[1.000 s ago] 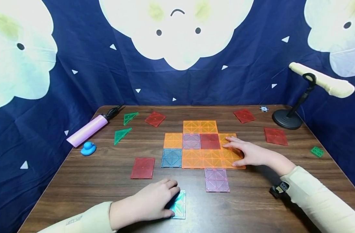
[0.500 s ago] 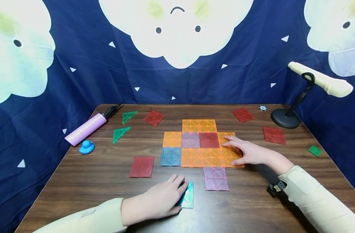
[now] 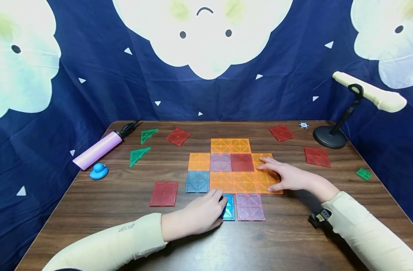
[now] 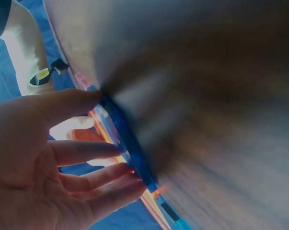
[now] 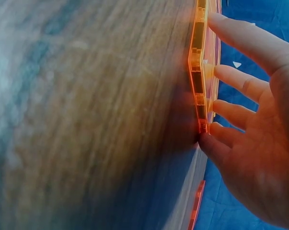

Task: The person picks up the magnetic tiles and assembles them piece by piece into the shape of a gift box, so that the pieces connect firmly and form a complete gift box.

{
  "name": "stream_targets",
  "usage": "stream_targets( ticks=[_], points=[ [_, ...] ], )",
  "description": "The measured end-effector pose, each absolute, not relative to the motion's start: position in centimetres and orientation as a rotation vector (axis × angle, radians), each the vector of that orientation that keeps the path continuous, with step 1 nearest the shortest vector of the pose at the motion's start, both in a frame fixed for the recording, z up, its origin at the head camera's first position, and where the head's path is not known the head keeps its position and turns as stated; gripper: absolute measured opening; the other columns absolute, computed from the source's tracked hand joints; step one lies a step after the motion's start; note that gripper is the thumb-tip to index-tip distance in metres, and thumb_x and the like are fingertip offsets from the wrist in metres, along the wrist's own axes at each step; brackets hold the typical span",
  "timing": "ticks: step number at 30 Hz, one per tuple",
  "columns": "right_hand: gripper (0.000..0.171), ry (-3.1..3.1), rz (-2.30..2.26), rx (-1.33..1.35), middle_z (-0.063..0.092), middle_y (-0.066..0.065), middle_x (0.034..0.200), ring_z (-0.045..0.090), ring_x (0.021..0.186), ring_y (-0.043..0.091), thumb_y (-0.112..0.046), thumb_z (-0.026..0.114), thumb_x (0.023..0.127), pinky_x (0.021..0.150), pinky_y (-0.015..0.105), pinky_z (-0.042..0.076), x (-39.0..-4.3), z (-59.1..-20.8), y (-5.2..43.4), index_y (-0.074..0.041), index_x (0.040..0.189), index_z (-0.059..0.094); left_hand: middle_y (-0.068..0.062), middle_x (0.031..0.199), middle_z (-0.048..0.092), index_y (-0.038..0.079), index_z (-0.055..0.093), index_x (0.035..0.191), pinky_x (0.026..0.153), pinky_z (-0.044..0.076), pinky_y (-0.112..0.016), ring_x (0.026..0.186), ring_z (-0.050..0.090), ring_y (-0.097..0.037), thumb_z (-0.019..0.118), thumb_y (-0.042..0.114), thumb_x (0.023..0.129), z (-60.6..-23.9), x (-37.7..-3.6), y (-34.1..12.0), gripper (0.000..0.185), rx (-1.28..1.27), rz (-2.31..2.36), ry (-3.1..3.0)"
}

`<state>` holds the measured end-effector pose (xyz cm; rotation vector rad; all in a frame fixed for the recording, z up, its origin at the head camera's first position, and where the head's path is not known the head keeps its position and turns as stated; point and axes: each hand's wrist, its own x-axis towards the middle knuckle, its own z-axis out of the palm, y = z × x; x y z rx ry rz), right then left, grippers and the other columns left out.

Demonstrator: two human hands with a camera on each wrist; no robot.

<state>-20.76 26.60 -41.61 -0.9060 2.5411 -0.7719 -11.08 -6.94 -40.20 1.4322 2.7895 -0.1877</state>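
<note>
the teal tile [image 3: 228,207] lies flat, just left of the purple tile [image 3: 249,206], under the straight fingers of the left hand [image 3: 201,215]; it is best slid flush; the patchwork [image 3: 231,177] is steadied by the flat right hand [image 3: 287,177].

Even, soft overhead light; head view sharp, with wide-angle bending at the edges. Short, soft shadows under both forearms on the table [image 3: 281,244]. Faint sheen on the wood nearer the far edge. Left wrist view dim, bluish, heavily blurred. Right wrist view brighter, wood smeared; orange tile [image 5: 200,72] edge glows, crisp.
</note>
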Motion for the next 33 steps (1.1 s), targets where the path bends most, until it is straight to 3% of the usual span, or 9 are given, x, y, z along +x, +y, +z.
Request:
stream_targets(
  ticks=[8, 15, 21, 27, 30, 33],
  points=[
    [0.071, 2.54, -0.752, -0.922, 0.025, 0.027, 0.162, 0.018, 0.148, 0.052, -0.033, 0.082, 0.086, 0.112, 0.07, 0.02, -21.2, -41.3, 26.2, -0.006, 0.145, 0.054, -0.007, 0.106, 0.056, 0.004, 0.067, 0.116, 0.079, 0.053, -0.03, 0.094, 0.053, -0.018, 0.079, 0.04, 0.087, -39.8, -11.6, -6.2, 0.048, 1.352, -0.094, 2.792],
    [0.067, 2.562, -0.766, -0.905, 0.027, 0.029, 0.161, 0.02, 0.147, 0.053, -0.029, 0.081, 0.087, 0.113, 0.07, 0.02, -21.1, -41.2, 25.8, -0.005, 0.144, 0.054, -0.011, 0.126, 0.056, 0.007, 0.058, 0.137, 0.09, 0.053, -0.034, 0.111, 0.053, -0.025, 0.074, 0.062, 0.084, -40.3, -12.4, -4.8, 0.078, 1.298, -0.094, 2.805],
    [0.066, 2.677, -0.945, -0.564, 0.035, 0.033, 0.155, 0.033, 0.141, 0.052, -0.031, 0.069, 0.098, 0.111, 0.067, 0.028, -19.9, -40.8, 25.3, 0.003, 0.149, 0.044, -0.012, 0.128, 0.056, 0.005, 0.057, 0.14, 0.083, 0.055, -0.032, 0.113, 0.052, -0.024, 0.071, 0.066, 0.085, -40.6, -12.7, -3.5, 0.084, 1.278, -0.164, 2.818],
    [0.06, 2.48, -1.442, -0.249, 0.034, 0.035, 0.154, 0.031, 0.143, 0.05, -0.017, 0.06, 0.103, 0.113, 0.064, 0.027, -18.1, -40.9, 25.6, 0.008, 0.152, 0.034, -0.011, 0.124, 0.058, 0.003, 0.059, 0.138, 0.074, 0.056, -0.029, 0.107, 0.054, -0.023, 0.069, 0.065, 0.085, -40.8, -12.6, -2.7, 0.082, 1.294, -0.271, 2.821],
    [0.059, 2.294, -1.661, -0.179, 0.03, 0.032, 0.157, 0.032, 0.143, 0.044, -0.011, 0.058, 0.104, 0.115, 0.053, 0.033, -17.6, -41.1, 25.9, 0.008, 0.153, 0.032, -0.011, 0.123, 0.057, 0.002, 0.059, 0.138, 0.072, 0.056, -0.028, 0.105, 0.053, -0.023, 0.068, 0.065, 0.085, -40.9, -12.5, -2.5, 0.083, 1.304, -0.296, 2.817],
    [0.057, 2.067, -1.887, -0.048, 0.03, 0.026, 0.156, 0.042, 0.135, 0.032, -0.007, 0.055, 0.104, 0.106, 0.037, 0.044, -17.5, -41.0, 26.3, 0.005, 0.154, 0.03, -0.012, 0.124, 0.058, 0.001, 0.059, 0.138, 0.077, 0.055, -0.029, 0.105, 0.053, -0.024, 0.066, 0.065, 0.087, -40.7, -12.6, -2.5, 0.082, 1.332, -0.328, 2.793]
  ],
)
